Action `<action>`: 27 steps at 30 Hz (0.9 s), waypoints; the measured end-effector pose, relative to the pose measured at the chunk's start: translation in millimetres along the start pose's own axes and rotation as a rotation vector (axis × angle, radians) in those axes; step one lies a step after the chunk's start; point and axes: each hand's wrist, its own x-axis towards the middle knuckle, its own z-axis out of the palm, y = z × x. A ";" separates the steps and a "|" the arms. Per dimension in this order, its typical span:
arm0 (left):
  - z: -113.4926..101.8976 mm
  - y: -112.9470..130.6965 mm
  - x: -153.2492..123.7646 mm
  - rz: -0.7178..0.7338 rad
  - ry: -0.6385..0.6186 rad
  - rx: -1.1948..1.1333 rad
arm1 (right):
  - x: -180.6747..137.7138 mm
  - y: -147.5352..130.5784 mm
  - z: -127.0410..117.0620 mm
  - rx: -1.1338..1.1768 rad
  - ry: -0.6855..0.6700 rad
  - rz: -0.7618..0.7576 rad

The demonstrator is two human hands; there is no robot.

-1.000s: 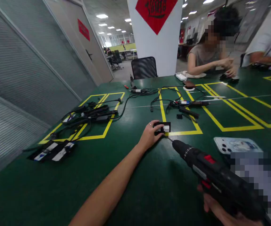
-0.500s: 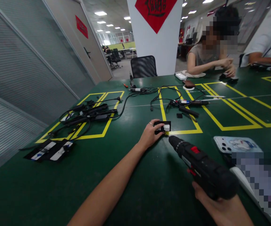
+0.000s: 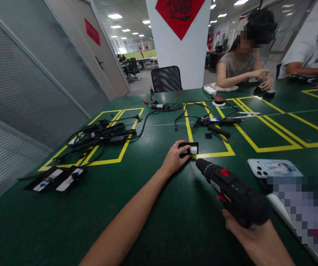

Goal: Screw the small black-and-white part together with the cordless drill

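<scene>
My left hand (image 3: 174, 158) reaches forward on the green table (image 3: 159, 221), its fingers closed on a small black block with a white label (image 3: 189, 149) lying on a yellow tape line. My right hand (image 3: 254, 238) grips a black cordless drill with red buttons (image 3: 232, 192). The drill's nose points at the block from just below it, a short gap away.
A phone in a patterned case (image 3: 272, 168) lies right of the drill. Black adapters and cables (image 3: 103, 135) fill a yellow box at left, flat labelled packs (image 3: 55, 179) nearer. Pens and cords (image 3: 217, 122) lie ahead. Two people sit at the far right; a chair (image 3: 166, 78) stands behind.
My right hand has lifted the drill and swung it left, so its nose sits closer under the block. My left hand has stayed on the block.
</scene>
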 end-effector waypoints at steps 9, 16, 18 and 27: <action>0.4 -1.3 -0.1 -0.003 0.002 -0.015 | -0.9 2.5 2.1 -0.025 -0.063 -0.039; -0.2 0.2 -0.5 -0.006 0.010 -0.012 | -1.4 11.0 2.7 -0.140 -0.063 -0.033; -0.2 0.2 -0.3 -0.005 0.010 -0.014 | -1.2 11.4 2.8 -0.146 -0.048 -0.056; 1.2 -2.4 0.6 0.004 0.016 -0.028 | -2.0 11.9 3.4 -0.096 -0.032 -0.085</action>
